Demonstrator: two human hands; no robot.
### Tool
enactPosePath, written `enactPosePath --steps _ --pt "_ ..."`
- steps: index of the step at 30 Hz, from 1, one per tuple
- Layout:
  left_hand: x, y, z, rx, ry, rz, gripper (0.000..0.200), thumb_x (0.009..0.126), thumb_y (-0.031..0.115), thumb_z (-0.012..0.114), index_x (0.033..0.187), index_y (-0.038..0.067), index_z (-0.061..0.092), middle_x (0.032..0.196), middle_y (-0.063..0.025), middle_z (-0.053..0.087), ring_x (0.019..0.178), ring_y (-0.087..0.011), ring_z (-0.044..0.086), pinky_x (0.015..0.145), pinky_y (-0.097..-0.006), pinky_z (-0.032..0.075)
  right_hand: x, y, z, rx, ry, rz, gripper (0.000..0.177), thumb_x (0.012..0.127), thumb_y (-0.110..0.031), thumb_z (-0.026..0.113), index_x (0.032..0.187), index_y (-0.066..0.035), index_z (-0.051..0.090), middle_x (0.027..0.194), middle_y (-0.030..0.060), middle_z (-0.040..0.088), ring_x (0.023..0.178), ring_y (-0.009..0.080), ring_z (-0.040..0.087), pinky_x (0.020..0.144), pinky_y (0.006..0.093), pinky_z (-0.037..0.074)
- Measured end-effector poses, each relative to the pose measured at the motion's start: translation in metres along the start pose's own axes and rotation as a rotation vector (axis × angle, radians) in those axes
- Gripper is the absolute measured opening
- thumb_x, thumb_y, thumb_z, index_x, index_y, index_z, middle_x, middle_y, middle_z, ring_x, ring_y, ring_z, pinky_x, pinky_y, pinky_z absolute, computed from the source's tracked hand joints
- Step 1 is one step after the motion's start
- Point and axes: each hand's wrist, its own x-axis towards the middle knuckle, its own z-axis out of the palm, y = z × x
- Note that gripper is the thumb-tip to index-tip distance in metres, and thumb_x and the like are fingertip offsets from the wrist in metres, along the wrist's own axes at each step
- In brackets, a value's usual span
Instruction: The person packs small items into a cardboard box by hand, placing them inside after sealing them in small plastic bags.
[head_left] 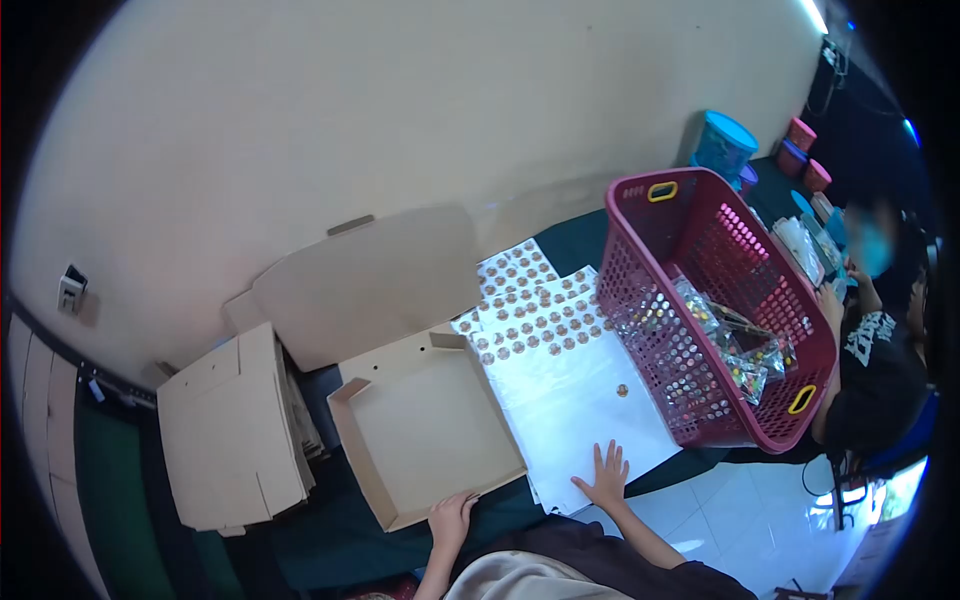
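My left hand [452, 520] has its fingers bent over the near edge of an open cardboard box [430, 420], whose lid [375, 285] leans back against the wall. My right hand [604, 482] lies flat with fingers spread on a white sticker sheet [560, 425] beside the box. One round brown sticker [622, 390] sits alone on that sheet. Farther back, more sheets [545, 320] carry rows of the same round stickers and partly overlap.
Flattened cardboard boxes [225, 430] are stacked at left. On the right, a maroon plastic basket [640, 250] holds clear packets [745, 375] of colourful items. Blue [725, 145] and pink tubs stand behind it. Another person [875, 360] sits beyond the basket. Dark green cloth covers the table.
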Motion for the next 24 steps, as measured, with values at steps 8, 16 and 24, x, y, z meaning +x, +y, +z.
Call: enactPosePath --steps 8,16,24 --pt "0.021 0.006 -0.019 -0.125 -0.316 0.014 0.031 0.075 0.026 0.06 0.098 0.005 0.058 0.097 -0.0129 0.059 0.091 -0.0296 0.055 0.083 -0.0377 0.041 0.025 -0.004 -0.048 0.351 0.003 -0.141 0.067 0.071 -0.035 0.065 0.123 -0.004 0.037 0.129 0.0207 0.03 0.115 0.0324 0.035 0.09 0.0459 0.03" --pt "0.057 0.031 -0.01 -0.208 -0.366 0.142 0.031 0.077 0.021 0.059 0.102 0.003 0.055 0.099 -0.0158 0.057 0.092 -0.0288 0.054 0.08 -0.0348 0.043 0.036 -0.003 -0.356 0.92 0.528 -0.418 0.02 0.078 -0.012 0.058 0.095 -0.001 0.057 0.085 0.0051 0.06 0.074 0.0093 0.054 0.066 0.0244 0.043" --pt "0.056 0.071 -0.019 -0.265 -0.388 0.171 0.03 0.079 0.021 0.058 0.102 0.002 0.055 0.098 -0.0144 0.058 0.089 -0.0268 0.057 0.077 -0.0342 0.045 0.218 0.184 -0.29 -0.067 0.09 -0.057 0.047 0.064 -0.032 0.065 0.1 -0.002 0.058 0.097 0.0197 0.059 0.089 0.0312 0.057 0.077 0.0383 0.045"
